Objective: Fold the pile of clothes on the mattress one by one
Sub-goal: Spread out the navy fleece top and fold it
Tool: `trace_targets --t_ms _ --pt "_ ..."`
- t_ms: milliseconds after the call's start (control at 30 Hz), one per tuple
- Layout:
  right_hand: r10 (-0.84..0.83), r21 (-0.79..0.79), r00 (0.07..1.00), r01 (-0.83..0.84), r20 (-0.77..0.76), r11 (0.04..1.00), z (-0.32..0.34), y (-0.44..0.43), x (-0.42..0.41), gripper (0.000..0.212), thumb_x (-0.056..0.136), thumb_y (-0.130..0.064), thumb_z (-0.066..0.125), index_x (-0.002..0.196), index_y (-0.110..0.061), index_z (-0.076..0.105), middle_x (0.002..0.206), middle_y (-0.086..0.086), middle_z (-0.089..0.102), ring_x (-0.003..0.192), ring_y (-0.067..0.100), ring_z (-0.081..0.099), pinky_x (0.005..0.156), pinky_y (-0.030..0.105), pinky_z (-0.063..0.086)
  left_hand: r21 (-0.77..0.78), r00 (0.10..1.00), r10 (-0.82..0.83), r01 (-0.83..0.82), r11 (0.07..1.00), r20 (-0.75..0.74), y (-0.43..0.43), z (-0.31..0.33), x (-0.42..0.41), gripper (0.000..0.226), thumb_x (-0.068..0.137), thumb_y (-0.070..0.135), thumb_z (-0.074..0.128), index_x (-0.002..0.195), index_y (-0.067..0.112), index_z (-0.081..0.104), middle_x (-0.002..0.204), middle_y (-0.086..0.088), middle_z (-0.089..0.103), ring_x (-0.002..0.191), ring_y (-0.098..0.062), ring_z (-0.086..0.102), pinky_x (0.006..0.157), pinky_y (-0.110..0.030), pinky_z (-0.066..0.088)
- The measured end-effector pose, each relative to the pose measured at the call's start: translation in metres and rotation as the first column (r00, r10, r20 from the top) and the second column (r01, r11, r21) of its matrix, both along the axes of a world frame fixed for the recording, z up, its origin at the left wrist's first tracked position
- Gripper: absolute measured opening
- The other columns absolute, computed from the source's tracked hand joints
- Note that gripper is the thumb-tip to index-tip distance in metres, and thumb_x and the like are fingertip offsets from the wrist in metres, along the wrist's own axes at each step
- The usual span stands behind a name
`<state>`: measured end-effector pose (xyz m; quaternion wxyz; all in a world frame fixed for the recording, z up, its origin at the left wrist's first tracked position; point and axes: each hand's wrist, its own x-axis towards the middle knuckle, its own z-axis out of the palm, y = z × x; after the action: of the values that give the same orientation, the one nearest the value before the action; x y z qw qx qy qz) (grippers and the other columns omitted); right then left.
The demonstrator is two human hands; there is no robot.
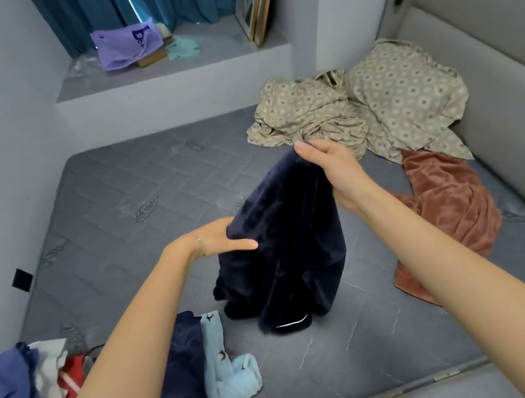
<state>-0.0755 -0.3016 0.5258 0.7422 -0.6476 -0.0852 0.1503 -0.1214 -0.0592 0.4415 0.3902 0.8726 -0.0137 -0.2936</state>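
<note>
Velour, plush and dark, hung in soft folds: we gripped the top corner of the navy garment point(283, 247) in our right hand point(329, 170) and pinched its side edge with our left hand point(216, 239). Its long axis ran vertical, the white-piped hem down, touching the quilted grey mattress point(116, 206) near its middle.

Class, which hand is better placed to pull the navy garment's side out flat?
Probably left: the left hand pinches the navy garment at its side; the right hand holds its top up.

Dark navy garment point(282, 240) draped above mattress point(122, 201)
</note>
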Motion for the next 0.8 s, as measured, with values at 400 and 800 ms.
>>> trace_targets --t_ms 400,800 --pt "-0.083 -0.208 0.991 0.104 0.105 0.973 -0.023 -0.056 0.042 0.03 0.09 -0.032 0.066 0.073 -0.008 0.059 0.073 0.003 0.055 0.074 0.014 0.052 0.075 0.029 0.041 0.096 0.913 0.22 -0.267 0.959 0.343 0.007 -0.008 0.0 0.038 0.101 0.04 0.039 0.094 0.005 0.049 0.09 -0.004 0.048 0.084 -0.017 0.045 0.076 -0.031 0.035" --pt "0.177 -0.595 0.982 -0.178 -0.061 0.784 -0.108 -0.089 0.026 0.037 0.09 -0.027 0.065 0.064 -0.005 0.051 0.062 0.005 0.036 0.06 0.017 0.034 0.061 0.031 0.025 -0.032 0.828 0.448 -0.465 0.885 0.336 0.005 -0.022 -0.019 0.026 0.094 0.022 0.055 0.077 0.022 0.037 0.069 0.005 0.04 0.062 -0.007 0.037 0.058 -0.026 0.032"
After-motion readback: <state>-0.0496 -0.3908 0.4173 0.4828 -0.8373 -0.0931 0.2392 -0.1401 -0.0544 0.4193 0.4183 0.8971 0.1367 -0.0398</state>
